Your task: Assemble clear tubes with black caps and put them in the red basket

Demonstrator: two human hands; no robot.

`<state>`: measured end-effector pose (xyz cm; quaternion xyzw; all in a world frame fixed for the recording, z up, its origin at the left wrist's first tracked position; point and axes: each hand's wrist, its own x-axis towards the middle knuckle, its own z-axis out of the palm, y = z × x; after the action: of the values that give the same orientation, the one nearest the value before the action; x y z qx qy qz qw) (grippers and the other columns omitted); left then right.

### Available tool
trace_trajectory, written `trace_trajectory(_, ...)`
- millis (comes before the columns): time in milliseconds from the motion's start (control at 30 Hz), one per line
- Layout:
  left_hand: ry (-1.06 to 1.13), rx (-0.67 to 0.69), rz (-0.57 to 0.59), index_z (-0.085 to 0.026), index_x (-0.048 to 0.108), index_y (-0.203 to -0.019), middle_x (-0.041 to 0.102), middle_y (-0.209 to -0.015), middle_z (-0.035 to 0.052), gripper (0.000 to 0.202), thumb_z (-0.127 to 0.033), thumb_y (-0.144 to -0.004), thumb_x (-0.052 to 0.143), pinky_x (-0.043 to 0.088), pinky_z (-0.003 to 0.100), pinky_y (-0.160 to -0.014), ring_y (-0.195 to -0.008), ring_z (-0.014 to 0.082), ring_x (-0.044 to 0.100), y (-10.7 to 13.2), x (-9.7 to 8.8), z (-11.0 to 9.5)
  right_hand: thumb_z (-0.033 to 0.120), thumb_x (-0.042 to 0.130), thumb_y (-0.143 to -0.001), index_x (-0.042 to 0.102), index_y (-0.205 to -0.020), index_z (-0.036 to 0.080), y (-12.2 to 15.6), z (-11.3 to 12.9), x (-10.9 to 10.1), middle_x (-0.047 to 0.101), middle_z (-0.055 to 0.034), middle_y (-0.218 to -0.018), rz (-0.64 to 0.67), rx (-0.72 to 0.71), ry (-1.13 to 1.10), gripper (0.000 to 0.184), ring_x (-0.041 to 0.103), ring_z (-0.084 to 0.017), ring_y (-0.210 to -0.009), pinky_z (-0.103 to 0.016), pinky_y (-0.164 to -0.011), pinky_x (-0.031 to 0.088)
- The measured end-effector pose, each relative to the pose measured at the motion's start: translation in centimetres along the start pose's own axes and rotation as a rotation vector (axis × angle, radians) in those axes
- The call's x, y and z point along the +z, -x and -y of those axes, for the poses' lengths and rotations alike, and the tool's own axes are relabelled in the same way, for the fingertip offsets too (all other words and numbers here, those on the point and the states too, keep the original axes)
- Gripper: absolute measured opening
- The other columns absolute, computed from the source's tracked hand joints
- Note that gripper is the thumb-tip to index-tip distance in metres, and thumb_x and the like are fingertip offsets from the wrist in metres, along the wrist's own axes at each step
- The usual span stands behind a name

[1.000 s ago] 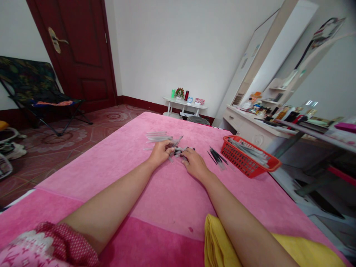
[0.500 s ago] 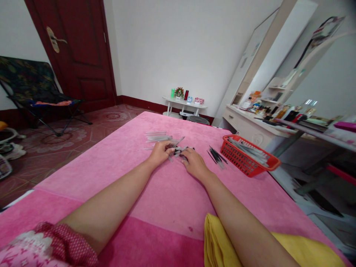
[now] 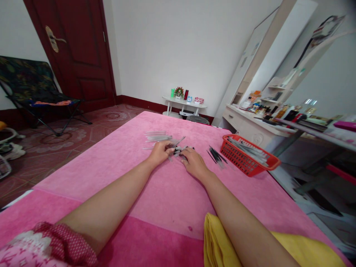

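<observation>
Both hands meet over a small heap of grey and black pieces [image 3: 177, 150] on a pink cloth [image 3: 167, 185]. My left hand [image 3: 161, 151] is closed at the heap's left side, thumb drawn towards the fingers; whatever it grips is too small to name. From the right, my right hand [image 3: 194, 160] curls its fingers down onto the heap, and its grasp is partly hidden. Several clear grey, pen-like sticks [image 3: 157, 136] lie side by side just beyond my left hand. To the right of my right hand is a loose bunch of thin black sticks [image 3: 217, 154].
A red plastic basket [image 3: 239, 158] of similar grey sticks [image 3: 249, 150] stands at the right edge. Folded yellow cloth [image 3: 219, 241] lies under my right forearm. Further off are a dressing table [image 3: 250, 124] on the right and a folding chair [image 3: 30, 85] on the left.
Almost nothing differs. Both hands stay at the heap in nearly the same pose, and the sticks and basket have not moved.
</observation>
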<state>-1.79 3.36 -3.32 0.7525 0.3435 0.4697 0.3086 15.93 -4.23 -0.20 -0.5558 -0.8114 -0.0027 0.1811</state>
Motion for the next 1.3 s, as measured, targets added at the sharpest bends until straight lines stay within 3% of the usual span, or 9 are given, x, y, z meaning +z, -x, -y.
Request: trace_trajectory(1300, -0.062, -0.005, 0.021, -0.013, 0.069, -0.085, 0.069, -0.076, 0.0031, 0.014, -0.015, -0.074, 0.060, 0.048, 0.025, -0.062, -0.067, 0.0154, 0.061, 0.07, -0.20, -0.77, 0.015, 0.058, -0.083, 0.061, -0.108, 0.020, 0.00, 0.15, -0.13, 0.057, -0.0064, -0.111, 0.019, 0.007, 0.011, 0.025, 0.052, -0.017, -0.105, -0.029, -0.089, 0.038)
